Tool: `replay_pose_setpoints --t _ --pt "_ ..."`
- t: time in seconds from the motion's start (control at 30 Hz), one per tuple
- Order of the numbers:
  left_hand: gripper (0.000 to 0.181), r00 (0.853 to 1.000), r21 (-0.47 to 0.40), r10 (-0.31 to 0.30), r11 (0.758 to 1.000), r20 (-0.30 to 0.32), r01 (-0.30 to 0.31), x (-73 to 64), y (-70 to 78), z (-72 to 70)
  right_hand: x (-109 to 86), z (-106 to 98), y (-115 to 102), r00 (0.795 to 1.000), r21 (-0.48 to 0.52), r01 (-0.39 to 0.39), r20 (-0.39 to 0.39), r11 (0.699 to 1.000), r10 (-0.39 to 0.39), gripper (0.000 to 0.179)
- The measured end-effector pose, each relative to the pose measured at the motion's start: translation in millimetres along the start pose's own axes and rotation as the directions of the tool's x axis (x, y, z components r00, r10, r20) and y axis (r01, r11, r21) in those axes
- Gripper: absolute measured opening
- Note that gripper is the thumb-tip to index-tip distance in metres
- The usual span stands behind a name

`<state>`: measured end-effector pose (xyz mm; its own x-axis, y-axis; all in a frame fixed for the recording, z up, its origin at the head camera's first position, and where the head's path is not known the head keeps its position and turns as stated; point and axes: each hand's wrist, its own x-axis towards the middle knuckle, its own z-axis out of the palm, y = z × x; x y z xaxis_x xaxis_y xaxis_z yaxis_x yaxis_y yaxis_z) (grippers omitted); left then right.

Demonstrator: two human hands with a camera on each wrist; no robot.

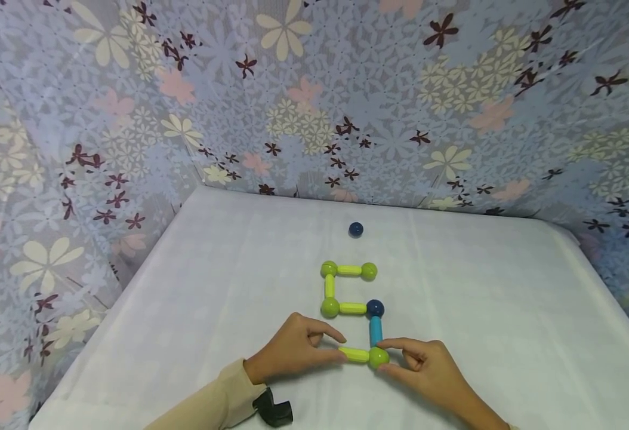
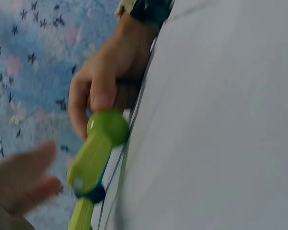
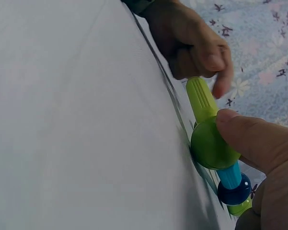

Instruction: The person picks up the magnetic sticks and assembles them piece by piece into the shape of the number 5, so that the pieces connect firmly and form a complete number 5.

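Observation:
My right hand (image 1: 427, 367) pinches a green ball (image 1: 379, 358) between thumb and index finger. From that ball a lime-green rod (image 1: 355, 355) points left and a light blue rod (image 1: 376, 331) runs away to a dark blue ball (image 1: 375, 309). By the lime rod's free end is my left hand (image 1: 298, 349), thumb and index finger parted. In the left wrist view this left hand (image 2: 24, 182) is blurred and stands apart from the rod's end (image 2: 84, 177). Seen from the right wrist, my right thumb (image 3: 249, 136) presses the green ball (image 3: 213, 146).
More joined pieces lie beyond: a green ball (image 1: 330, 307), another green ball (image 1: 329, 269) and a third green ball (image 1: 369, 271), linked by lime rods. A loose dark blue ball (image 1: 355, 229) sits farther back on the white-covered table (image 1: 228, 269). Flowered cloth (image 1: 314, 107) hangs behind.

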<state>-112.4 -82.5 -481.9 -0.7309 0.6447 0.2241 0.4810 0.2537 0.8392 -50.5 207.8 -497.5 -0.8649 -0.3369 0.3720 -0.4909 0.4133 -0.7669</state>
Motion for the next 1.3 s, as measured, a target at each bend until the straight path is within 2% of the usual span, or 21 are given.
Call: replay_pose_setpoints --t 0.13,0.23,0.43,0.57,0.67,0.87,1.0,1.07,1.17,1.3 --pt "0.030 1.000 -0.015 -0.005 1.000 -0.030 0.005 13.0 2.7 -12.5 -1.9 -4 1 0.999 -0.007 -0.033 0.011 0.999 0.033 0.031" --pt "0.029 0.997 0.004 -0.029 1.000 -0.076 0.029 31.5 3.4 -30.3 -2.9 -8 1 0.999 -0.005 -0.052 0.014 0.999 0.052 0.030" --pt "0.025 0.978 0.053 -0.106 0.992 -0.179 0.118 86.5 0.9 -73.8 -3.7 -14 1 0.998 0.017 -0.065 0.006 0.998 0.065 0.029" --pt "0.024 0.971 0.148 -0.110 0.979 -0.210 0.143 125.0 -2.6 -90.5 -4.5 -17 1 0.999 0.054 -0.046 0.007 0.997 0.046 0.029" --pt "0.024 0.978 0.269 -0.119 0.949 -0.174 0.163 149.7 -3.6 -94.1 -4.7 -17 1 0.998 0.083 -0.054 0.018 0.995 0.053 0.029" --pt "0.029 0.991 0.527 -0.118 0.839 -0.067 0.136 188.3 -2.7 -91.5 -4.7 -14 2 0.995 0.089 -0.095 0.031 0.991 0.092 0.028" --pt "0.033 0.991 0.614 -0.132 0.780 -0.028 0.121 205.4 -3.9 -88.7 -4.1 -12 2 0.995 0.084 -0.096 0.034 0.992 0.094 0.027" --pt "0.037 0.988 0.630 -0.156 0.766 -0.016 0.131 211.9 -5.9 -87.0 -3.6 -10 2 0.995 0.084 -0.100 0.037 0.991 0.097 0.027" --pt "0.043 0.981 0.617 -0.195 0.770 -0.009 0.159 219.7 -9.8 -83.6 -2.7 -9 1 0.994 0.087 -0.105 0.039 0.991 0.102 0.027" --pt "0.049 0.969 0.619 -0.245 0.762 0.003 0.191 226.7 -17.2 -78.9 -1.9 -6 1 0.994 0.107 -0.101 0.037 0.989 0.098 0.027"
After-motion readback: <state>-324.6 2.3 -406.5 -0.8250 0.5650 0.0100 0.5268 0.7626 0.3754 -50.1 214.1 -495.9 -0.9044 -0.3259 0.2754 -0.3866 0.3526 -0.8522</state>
